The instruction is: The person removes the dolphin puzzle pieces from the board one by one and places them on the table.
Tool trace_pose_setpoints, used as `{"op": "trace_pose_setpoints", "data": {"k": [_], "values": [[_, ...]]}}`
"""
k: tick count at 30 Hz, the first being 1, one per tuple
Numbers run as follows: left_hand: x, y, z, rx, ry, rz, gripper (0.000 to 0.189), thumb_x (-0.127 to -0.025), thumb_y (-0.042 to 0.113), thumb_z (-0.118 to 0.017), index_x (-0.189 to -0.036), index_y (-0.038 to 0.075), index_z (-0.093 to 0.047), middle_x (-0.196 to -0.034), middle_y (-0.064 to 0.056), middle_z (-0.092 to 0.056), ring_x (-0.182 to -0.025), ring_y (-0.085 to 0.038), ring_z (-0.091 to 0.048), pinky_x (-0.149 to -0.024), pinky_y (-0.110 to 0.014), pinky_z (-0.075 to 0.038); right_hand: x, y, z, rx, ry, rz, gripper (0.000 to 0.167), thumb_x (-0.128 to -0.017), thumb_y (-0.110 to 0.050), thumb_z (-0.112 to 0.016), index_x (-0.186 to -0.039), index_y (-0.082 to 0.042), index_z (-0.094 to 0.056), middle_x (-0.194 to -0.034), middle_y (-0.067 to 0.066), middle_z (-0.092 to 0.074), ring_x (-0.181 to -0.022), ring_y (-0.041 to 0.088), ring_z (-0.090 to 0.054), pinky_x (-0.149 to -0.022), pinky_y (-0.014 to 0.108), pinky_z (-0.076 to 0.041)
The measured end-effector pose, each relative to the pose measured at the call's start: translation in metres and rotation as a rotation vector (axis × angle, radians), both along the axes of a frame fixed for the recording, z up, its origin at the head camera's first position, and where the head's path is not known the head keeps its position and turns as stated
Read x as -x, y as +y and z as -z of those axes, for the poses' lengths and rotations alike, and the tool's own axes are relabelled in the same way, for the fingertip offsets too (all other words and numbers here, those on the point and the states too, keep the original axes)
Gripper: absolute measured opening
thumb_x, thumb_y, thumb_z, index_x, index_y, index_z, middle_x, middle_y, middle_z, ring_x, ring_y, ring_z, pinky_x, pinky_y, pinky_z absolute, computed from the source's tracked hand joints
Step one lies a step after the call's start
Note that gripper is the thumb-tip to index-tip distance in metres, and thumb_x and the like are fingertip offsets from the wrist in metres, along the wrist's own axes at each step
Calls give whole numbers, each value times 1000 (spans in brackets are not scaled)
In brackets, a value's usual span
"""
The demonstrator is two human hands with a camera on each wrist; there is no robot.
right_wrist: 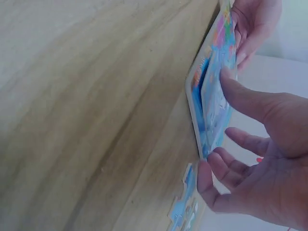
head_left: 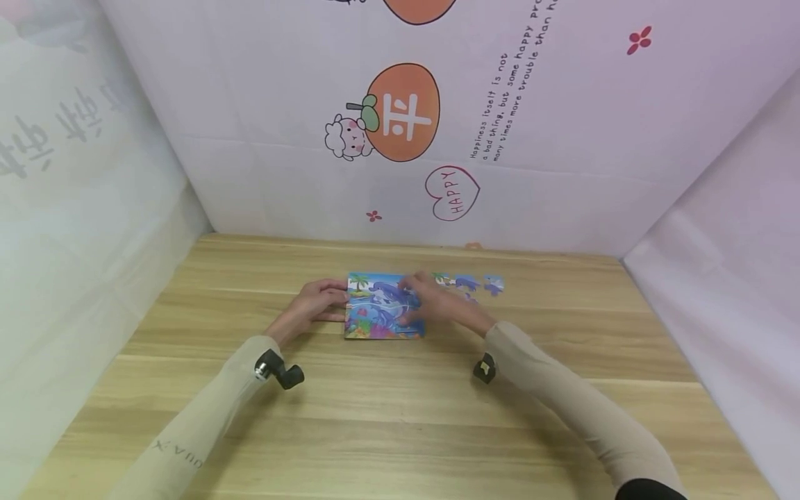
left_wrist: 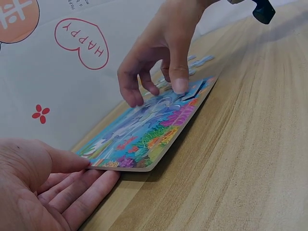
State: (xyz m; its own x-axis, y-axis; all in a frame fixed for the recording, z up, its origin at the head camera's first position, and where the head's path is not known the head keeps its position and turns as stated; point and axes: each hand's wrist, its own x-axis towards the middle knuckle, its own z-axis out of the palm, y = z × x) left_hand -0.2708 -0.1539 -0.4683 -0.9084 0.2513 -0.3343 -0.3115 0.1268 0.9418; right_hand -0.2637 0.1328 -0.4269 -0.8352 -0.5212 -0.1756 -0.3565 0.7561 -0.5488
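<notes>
A jigsaw puzzle (head_left: 373, 326) with dolphins, a palm tree and coral sits in a thin tray on the table. My left hand (head_left: 315, 302) grips its left edge, thumb on top and fingers underneath, as the left wrist view shows. Over the puzzle's right part, my right hand (head_left: 437, 300) has its fingers spread, touching the picture. In the left wrist view its thumb (left_wrist: 180, 85) lies against a raised puzzle section (left_wrist: 192, 91) near the right edge. The right wrist view shows that section (right_wrist: 211, 103) tilted, with a dark gap along the tray's rim (right_wrist: 191, 103).
Loose puzzle pieces, among them one at the far right (head_left: 494, 284) and a dolphin one (head_left: 466, 283), lie just right of the puzzle. A printed white cloth (head_left: 269, 180) stands behind the wooden table (head_left: 387, 430), with white cloth on both sides.
</notes>
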Motion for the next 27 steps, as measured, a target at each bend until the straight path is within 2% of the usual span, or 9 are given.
{"op": "trace_pose_setpoints", "data": {"k": [7,12,18,22,27], "values": [[0,3,2,-8,-6,-9,46,-104,8,-63,-147,-2,-51,-131,-21,-63,-97,-17,-71,-84,-30,-68,-3,-1,2,-1,-53,71,68,-85,-27,-88,-138,-2,-54,-138,21,-45,-129,36,-50,-116,55,-50],[0,3,2,-4,2,-10,45,-104,8,-62,-147,-2,-52,-132,-21,-62,-97,-17,-71,-84,-29,-68,1,-3,8,-6,-39,95,63,-82,-29,-91,-127,-3,-56,-130,18,-47,-117,32,-53,-108,50,-55],[0,3,-1,-4,6,-12,45,-104,8,-62,-147,-3,-52,-131,-21,-63,-96,-16,-71,-83,-29,-68,3,-5,11,18,-35,110,55,-80,-26,-92,-114,-7,-52,-122,15,-42,-110,29,-49,-98,47,-57],[0,2,-1,0,0,-17,45,-104,8,-62,-147,-2,-52,-131,-20,-63,-98,-17,-70,-82,-28,-68,0,-7,8,36,-23,95,50,-81,-22,-91,-104,-8,-49,-115,12,-42,-105,27,-47,-91,41,-55],[0,2,0,3,-2,-20,45,-104,8,-62,-147,-2,-52,-131,-20,-63,-99,-18,-70,-84,-29,-68,-3,-6,7,74,-16,23,41,-85,-16,-87,-91,-5,-49,-93,7,-47,-85,20,-44,-72,28,-44]]}}
